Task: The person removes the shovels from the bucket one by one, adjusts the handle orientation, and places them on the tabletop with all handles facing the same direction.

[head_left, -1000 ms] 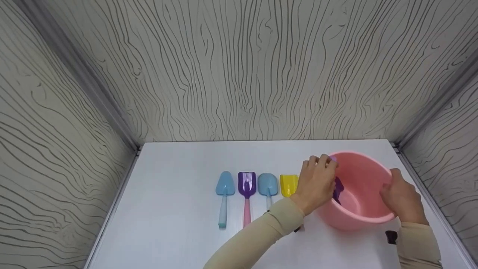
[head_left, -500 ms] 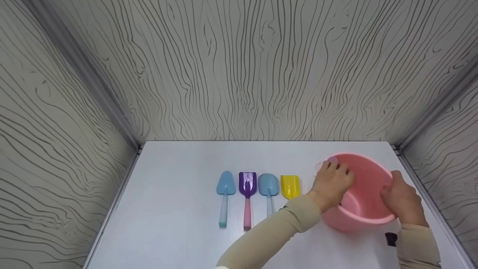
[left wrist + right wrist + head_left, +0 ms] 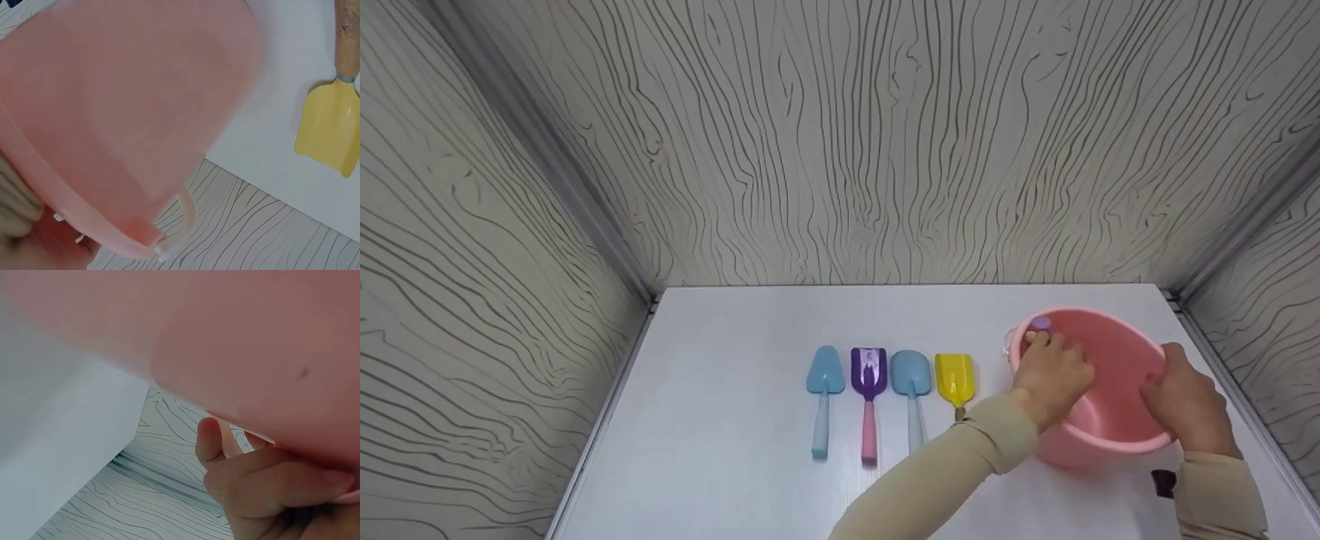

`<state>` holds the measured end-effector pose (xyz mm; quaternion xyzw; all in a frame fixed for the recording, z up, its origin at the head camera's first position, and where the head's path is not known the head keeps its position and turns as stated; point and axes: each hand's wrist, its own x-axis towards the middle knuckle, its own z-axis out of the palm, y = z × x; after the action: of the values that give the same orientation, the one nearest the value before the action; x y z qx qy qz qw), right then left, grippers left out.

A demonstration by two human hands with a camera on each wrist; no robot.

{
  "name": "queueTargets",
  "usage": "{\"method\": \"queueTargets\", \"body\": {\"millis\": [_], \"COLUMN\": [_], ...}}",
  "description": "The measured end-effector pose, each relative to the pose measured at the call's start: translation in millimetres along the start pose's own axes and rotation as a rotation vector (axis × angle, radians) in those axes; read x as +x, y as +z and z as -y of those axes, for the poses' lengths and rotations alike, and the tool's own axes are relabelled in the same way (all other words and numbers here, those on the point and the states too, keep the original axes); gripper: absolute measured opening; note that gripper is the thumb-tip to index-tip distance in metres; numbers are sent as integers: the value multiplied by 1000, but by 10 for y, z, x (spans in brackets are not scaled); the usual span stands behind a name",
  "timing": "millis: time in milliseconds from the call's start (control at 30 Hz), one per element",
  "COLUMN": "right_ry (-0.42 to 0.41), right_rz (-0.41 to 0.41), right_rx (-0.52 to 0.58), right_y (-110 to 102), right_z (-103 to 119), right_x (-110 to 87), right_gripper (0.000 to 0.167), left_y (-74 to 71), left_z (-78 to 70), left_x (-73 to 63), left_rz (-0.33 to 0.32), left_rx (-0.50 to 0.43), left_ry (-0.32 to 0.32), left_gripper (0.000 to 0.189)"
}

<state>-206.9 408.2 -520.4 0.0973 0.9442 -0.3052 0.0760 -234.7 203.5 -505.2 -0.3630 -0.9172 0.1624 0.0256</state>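
The left forearm (image 3: 937,476) slants up across the bench (image 3: 720,420), and the left hand (image 3: 1056,377) dips, knuckles up, over the near-left side of a pink bucket (image 3: 1110,448) on the bench's right. Its fingers bend beside a lavender knob (image 3: 1041,323) at the rim; whether that grip pinches anything cannot be told. The right hand (image 3: 1189,397) clasps the opposite rim, thumb inside.

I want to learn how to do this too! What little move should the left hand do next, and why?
I think the left hand could gently let go of the purple-ended thing, leaving it in the pink bucket, because the hand reaches inside and the right hand grips the bucket's opposite side.
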Motion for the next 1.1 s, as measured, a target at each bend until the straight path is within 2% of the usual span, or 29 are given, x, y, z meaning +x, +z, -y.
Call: {"method": "queueTargets", "body": {"millis": [167,400,633,733,933,1100], "right_ry": [10,6,10,12,18,25], "right_rz": [8,-1,10,13,3,-12], "right_rx": [3,12,16,10,-26,-6], "right_y": [-26,-7,-13,-21,-20,-18], "right_z": [-29,-7,11,4,-23,13], "right_x": [-10,-20,-21,-18,-24,-31], "right_gripper": [57,55,53,52,50,49], "left_y": [-1,31,34,17,11,10], "left_z": [-72,-81,-138,-162,-206,-203], "left_x": [100,180,235,240,199,206], "left_rz": [36,107,191,210,221,263], "left_rx": [-4,15,90,124,102,98], "left_ry": [10,4,-24,-28,-40,-51], "left_gripper": [27,21,18,19,22,17]}}
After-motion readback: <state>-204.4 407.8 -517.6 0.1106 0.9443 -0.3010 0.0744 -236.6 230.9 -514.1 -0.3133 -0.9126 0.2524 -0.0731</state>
